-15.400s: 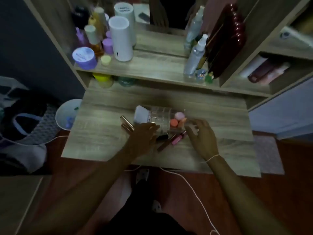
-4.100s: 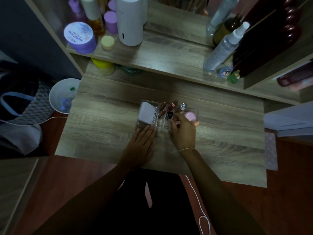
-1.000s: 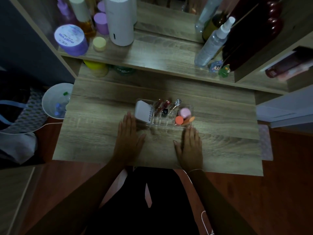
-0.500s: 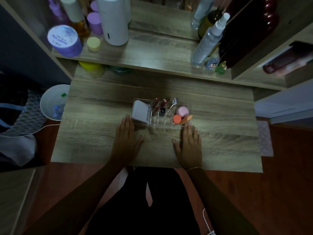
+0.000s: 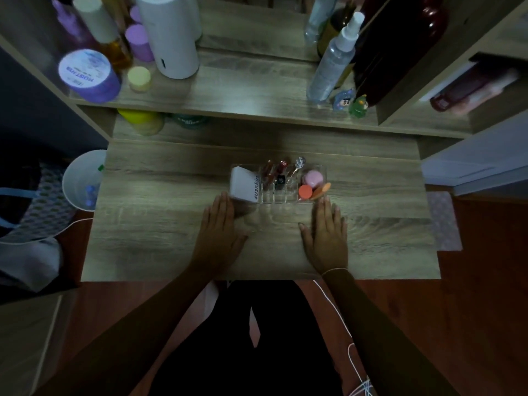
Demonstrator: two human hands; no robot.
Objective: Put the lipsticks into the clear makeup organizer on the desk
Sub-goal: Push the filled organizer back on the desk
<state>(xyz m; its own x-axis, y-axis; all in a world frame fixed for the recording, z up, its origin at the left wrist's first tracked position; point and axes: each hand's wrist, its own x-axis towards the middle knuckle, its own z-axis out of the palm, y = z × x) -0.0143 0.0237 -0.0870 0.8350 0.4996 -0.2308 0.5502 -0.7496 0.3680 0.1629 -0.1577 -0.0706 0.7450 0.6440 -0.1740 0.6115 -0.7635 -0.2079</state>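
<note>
The clear makeup organizer stands mid-desk. Several lipsticks stand upright in its small middle slots. A white tube fills its left end, and pink and orange sponges sit in its right end. My left hand lies flat on the desk, palm down, just in front of the organizer's left end. Flat in front of the right end rests my right hand. Both hands hold nothing, fingers extended.
The wooden desk has a raised shelf behind with a purple jar, a white cylinder and spray bottles. A white bin stands left of the desk. A white cable hangs near my right arm.
Earlier, lipsticks lay loose on the desk and my hands worked at the organizer. Now the lipsticks stand in it. Over the last second both hands stayed flat.
</note>
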